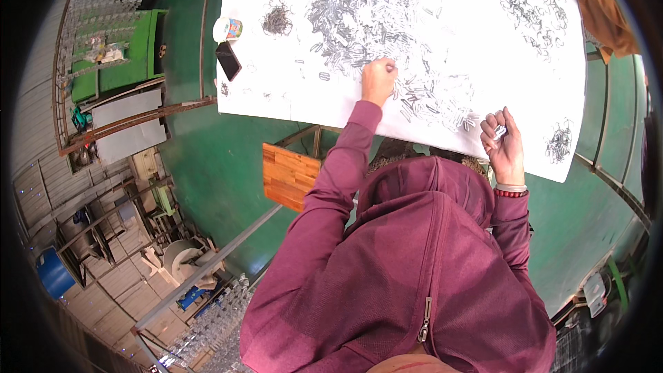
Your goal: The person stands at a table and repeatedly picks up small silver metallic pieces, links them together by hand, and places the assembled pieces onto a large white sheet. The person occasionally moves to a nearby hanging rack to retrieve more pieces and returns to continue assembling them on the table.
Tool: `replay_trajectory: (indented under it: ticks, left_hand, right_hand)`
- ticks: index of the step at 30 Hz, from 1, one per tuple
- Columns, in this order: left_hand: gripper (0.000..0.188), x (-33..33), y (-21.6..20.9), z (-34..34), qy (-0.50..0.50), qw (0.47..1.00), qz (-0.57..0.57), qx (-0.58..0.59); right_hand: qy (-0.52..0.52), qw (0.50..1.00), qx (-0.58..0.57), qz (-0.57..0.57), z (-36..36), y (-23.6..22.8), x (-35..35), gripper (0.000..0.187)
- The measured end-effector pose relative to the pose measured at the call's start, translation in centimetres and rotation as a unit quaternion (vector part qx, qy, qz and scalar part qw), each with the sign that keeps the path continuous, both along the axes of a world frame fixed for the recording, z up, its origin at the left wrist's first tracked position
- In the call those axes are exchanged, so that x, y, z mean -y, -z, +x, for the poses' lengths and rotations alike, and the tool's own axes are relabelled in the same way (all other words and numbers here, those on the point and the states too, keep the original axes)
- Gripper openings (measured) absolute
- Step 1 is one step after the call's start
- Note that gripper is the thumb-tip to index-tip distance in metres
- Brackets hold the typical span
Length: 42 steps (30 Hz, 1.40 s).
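Note:
A big heap of small, elongated silver metal links point(366, 10) is spread over a white-covered table point(269, 100). At the heap's near edge is my left hand point(378, 83), its fingers pinched together low over the pieces; whatever they grip is too small to make out. My right hand point(507, 148) is raised by the table's near right edge, palm up. Its fingers are curled around a few shiny metal links point(499, 132). Looser links point(435, 100) lie scattered between my two hands.
Dark, thin wire-like pieces form a pile point(532, 10) at the far right and smaller clumps point(277, 21) point(559, 141) at the left and near right. A phone point(228, 61) and a white tub point(227, 29) sit on the left edge. A wooden stool point(290, 174) stands below. Another person's brown sleeve point(608, 10) shows far right.

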State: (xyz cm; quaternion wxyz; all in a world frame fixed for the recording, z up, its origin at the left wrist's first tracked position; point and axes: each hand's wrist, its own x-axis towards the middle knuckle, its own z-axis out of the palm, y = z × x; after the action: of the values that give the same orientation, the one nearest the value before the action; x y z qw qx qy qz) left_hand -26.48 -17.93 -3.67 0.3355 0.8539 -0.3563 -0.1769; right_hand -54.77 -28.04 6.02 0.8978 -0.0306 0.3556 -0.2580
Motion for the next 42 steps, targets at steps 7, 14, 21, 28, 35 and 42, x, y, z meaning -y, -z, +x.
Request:
replay_trajectory:
  ticks: [7, 14, 21, 28, 35, 42]
  left_hand:
    - [0.022, -2.7, -3.3, 3.1, 0.002, 0.995, 0.035, -0.091]
    - [0.030, -6.1, -0.4, 0.7, -0.054, 0.984, 0.047, -0.163]
    - [0.041, -3.1, 0.1, -7.3, 0.039, 0.997, -0.051, -0.044]
    - [0.054, -3.7, -1.4, -4.6, -0.002, 0.999, 0.001, 0.043]
    - [0.063, -3.4, -0.5, -4.1, 0.075, 0.972, 0.139, 0.174]
    - [0.066, -4.9, -1.0, -3.4, 0.025, 0.981, 0.085, 0.170]
  right_hand:
    - [0.015, 1.000, 0.013, 0.015, -0.6, 0.9, 0.2, 0.028]
    - [0.007, 1.000, 0.001, 0.013, 0.1, 0.4, 0.4, 0.027]
    - [-0.001, 1.000, -0.006, 0.028, 0.9, 0.4, 0.4, 0.026]
    - [0.001, 1.000, 0.010, 0.025, 1.0, 0.2, 0.7, 0.025]
    - [-0.002, 1.000, -0.001, 0.022, 0.8, 0.5, 0.5, 0.024]
    - [-0.005, 1.000, 0.016, 0.008, 1.0, 0.4, 0.4, 0.023]
